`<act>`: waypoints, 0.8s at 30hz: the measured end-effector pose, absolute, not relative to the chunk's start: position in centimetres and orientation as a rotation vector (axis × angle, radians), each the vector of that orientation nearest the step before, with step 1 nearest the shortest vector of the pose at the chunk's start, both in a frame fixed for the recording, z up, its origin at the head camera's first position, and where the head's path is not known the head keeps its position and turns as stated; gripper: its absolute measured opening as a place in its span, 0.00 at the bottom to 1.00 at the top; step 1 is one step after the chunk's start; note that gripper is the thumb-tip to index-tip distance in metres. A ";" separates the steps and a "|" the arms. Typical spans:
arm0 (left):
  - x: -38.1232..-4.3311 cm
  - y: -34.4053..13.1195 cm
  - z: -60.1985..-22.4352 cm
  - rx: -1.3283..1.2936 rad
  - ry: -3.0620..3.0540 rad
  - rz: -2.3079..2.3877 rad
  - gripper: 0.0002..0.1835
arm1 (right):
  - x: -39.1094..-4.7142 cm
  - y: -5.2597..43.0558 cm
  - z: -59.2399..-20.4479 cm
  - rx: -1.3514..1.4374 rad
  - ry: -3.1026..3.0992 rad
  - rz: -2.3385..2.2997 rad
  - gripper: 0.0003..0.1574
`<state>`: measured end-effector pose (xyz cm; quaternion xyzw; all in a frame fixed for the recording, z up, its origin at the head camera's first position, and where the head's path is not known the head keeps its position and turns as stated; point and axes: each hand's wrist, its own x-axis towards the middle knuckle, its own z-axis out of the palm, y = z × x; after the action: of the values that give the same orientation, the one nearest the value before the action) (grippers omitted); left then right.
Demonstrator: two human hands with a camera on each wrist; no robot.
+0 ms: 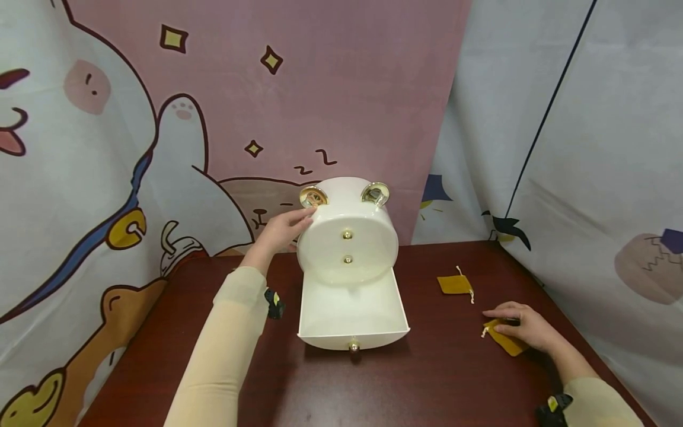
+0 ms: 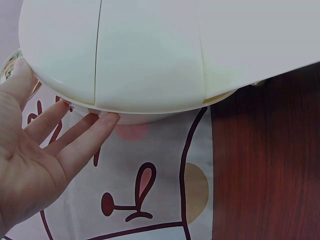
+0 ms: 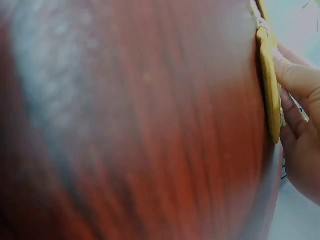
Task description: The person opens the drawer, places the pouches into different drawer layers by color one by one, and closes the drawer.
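Observation:
A white box with a rounded front [image 1: 347, 243], gold ear-like pieces on top and two gold knobs stands on the table. Its lowest drawer [image 1: 352, 314] is pulled out toward me. My left hand [image 1: 283, 230] steadies the box at its left side; in the left wrist view its fingers [image 2: 90, 137] are nearly straight, tips at the box's edge, thumb by a gold ear [image 2: 11, 65]. To the right, my right hand [image 1: 525, 326] holds a mustard-yellow drawstring pouch [image 1: 509, 344] low at the table. The thumb [image 3: 290, 72] lies over the pouch's face; the other fingers are partly hidden.
Another yellow drawstring pouch [image 1: 455, 285] lies flat between the box and my right hand. Behind the dark red-brown table [image 1: 427, 373] hangs a pink cartoon cloth [image 1: 341, 89], with pale cloth [image 1: 603, 196] along the right side.

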<state>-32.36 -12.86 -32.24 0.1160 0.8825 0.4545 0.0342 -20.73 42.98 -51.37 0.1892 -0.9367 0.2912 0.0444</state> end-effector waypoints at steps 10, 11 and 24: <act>-32.2 -12.8 -32.1 0.360 2.728 1.380 0.25 | -20.6 42.7 -51.4 0.540 -2.853 0.928 0.13; -32.2 -12.8 -32.1 0.355 2.726 1.384 0.25 | -20.6 42.7 -51.4 0.543 -2.841 0.937 0.12; -32.1 -12.7 -32.1 0.331 2.703 1.421 0.25 | -20.5 42.4 -51.5 0.517 -2.770 1.053 0.06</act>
<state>-32.08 -12.72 -32.10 0.1077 0.8795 0.4622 0.0348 -20.46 42.39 -51.48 0.1716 -0.9187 0.3494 0.0664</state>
